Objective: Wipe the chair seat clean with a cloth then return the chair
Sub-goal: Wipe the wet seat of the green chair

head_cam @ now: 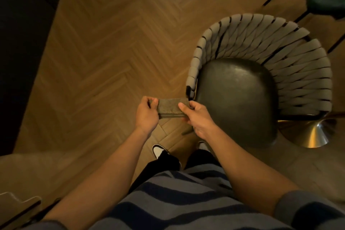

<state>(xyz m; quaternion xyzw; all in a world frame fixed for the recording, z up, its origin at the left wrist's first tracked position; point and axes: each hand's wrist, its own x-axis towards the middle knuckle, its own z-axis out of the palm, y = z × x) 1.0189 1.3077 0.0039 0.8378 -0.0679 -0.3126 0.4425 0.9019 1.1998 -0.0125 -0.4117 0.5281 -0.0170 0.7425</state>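
While both the left hand (146, 115) and right hand (198, 120) pinch the folded cloth (170, 107) taut above the floor, the chair seat (236, 102) beside it looks unwiped, chair unreturned.

Grey cloth (170, 108); black seat (235, 102)

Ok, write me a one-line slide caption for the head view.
Both hands, left hand and right hand, hold a folded grey cloth above the herringbone floor, beside the chair's dark seat.
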